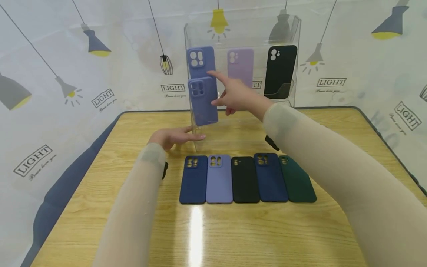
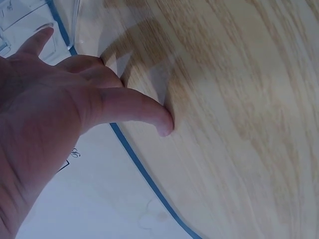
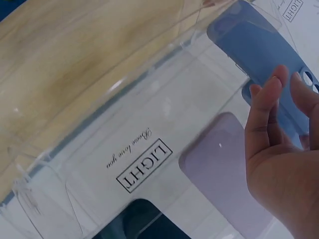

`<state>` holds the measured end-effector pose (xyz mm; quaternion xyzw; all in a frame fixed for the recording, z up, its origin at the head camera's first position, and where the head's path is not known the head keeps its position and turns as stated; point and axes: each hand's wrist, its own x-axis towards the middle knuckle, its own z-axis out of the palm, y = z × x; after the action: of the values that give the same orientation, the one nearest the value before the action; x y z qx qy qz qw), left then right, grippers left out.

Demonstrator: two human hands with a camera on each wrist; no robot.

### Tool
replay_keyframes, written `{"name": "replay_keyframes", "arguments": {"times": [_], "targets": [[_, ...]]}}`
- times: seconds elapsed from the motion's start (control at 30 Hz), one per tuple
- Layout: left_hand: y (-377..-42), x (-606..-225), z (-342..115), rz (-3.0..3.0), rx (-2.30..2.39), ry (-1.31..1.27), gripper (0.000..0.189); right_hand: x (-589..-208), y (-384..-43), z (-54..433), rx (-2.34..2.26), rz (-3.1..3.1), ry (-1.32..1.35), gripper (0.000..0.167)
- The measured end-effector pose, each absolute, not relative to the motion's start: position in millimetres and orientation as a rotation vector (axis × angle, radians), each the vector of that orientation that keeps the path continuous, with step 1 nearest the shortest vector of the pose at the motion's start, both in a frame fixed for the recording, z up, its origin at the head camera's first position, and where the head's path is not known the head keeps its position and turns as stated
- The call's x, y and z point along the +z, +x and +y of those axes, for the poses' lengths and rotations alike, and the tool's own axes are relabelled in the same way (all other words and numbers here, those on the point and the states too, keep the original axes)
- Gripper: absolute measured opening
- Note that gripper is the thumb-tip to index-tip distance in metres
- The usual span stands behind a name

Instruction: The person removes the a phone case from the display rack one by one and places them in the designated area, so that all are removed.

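A clear acrylic display stand (image 1: pixel 240 131) is upright at the back of the table. On its left side, a lower periwinkle phone case (image 1: pixel 205 111) overlaps an upper periwinkle phone case (image 1: pixel 209 61). My right hand (image 1: pixel 238 94) is beside these two, index finger stretched across the upper one and thumb close to the lower one's right edge; firm contact cannot be made out. My left hand (image 1: pixel 175 137) is by the stand's lower left corner, fingers spread and thumb out straight. In the left wrist view, that thumb (image 2: pixel 139 107) extends over the wooden table.
A lilac phone case (image 1: pixel 240 63) and a black phone case (image 1: pixel 281 68) stand in the display's middle and right. Several cases lie side by side in front, from a navy case (image 1: pixel 194 185) to a dark green case (image 1: pixel 298 181). Lamp-print fabric (image 1: pixel 133 74) surrounds the table.
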<state>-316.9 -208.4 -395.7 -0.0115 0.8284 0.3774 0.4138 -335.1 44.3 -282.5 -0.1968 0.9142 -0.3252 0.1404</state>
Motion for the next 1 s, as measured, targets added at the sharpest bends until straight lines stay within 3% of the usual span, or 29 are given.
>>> {"name": "replay_keyframes", "arguments": {"times": [0.5, 0.77, 1.0], "targets": [[-318, -397, -210, 2.083, 0.948, -0.038, 0.104, -335, -325, 38, -1.088, 2.852, -0.743, 0.097], [-317, -397, -211, 2.083, 0.94, -0.052, 0.105, -342, -324, 40, -1.076, 2.913, -0.81, 0.089], [-317, -396, -209, 2.08, 0.95, -0.055, 0.107, -345, -326, 44, -0.99, 2.981, -0.941, 0.091]]}}
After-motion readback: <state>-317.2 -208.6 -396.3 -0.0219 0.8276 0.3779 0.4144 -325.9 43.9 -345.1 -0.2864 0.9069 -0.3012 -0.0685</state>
